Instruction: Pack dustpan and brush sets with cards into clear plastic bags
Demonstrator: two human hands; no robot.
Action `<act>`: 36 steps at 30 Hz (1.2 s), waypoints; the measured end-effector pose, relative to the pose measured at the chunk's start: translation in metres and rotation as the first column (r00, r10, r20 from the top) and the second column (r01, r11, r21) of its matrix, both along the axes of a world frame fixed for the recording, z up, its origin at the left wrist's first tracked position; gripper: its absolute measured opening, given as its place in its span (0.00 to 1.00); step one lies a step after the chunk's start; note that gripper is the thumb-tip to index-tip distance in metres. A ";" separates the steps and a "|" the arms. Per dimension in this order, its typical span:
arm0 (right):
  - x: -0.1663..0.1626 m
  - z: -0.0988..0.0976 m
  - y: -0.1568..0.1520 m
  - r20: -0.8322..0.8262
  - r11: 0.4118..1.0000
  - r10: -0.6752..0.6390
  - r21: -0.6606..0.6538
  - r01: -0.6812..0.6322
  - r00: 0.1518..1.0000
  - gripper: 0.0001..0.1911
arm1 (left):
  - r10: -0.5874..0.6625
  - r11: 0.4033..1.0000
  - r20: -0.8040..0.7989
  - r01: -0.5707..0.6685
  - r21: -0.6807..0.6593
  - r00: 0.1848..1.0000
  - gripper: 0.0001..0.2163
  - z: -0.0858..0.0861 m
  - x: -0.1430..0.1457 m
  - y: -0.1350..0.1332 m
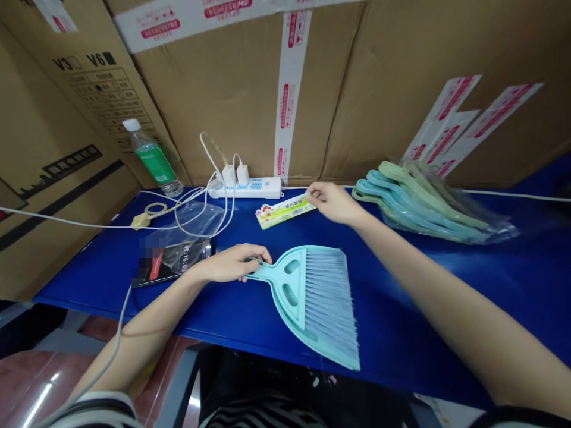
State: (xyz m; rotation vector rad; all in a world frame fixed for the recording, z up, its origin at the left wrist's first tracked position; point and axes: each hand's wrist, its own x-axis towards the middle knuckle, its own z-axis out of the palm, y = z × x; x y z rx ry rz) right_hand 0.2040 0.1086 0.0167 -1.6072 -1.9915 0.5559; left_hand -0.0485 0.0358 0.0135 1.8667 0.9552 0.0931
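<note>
My left hand (236, 262) is closed around the handle of a light blue hand broom (328, 291). The broom lies nested on a matching dustpan (285, 318), its grey-blue bristles pointing right, over the front of the blue table. Farther back, my right hand (332, 201) pinches the right end of a yellow and white printed card strip (285, 211). Whether that strip is one card or a small stack, I cannot tell. To the right of this hand lies a clear bag with several green and blue dustpan sets (401, 199).
A white power strip (250, 188) with plugged chargers and loose cables sits at the back. A water bottle (154, 157) leans by the cardboard wall. A phone (172, 264) showing a timer lies partly under a clear plastic bag (196, 217) at left.
</note>
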 end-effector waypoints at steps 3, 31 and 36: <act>0.033 0.015 -0.011 -0.116 1.000 -0.010 0.020 0.012 0.993 0.08 | 0.016 1.000 -0.012 -0.016 0.002 1.000 0.11 0.001 0.001 0.001; 0.038 -0.020 -0.106 -0.405 0.956 0.082 -0.226 -0.187 0.911 0.11 | 0.039 0.998 0.007 -0.039 -0.056 0.999 0.09 0.006 0.005 0.002; 0.035 -0.026 -0.106 -0.205 0.989 0.123 -0.051 -0.136 0.971 0.10 | 0.042 0.997 0.002 -0.042 -0.060 0.999 0.09 0.007 0.005 0.001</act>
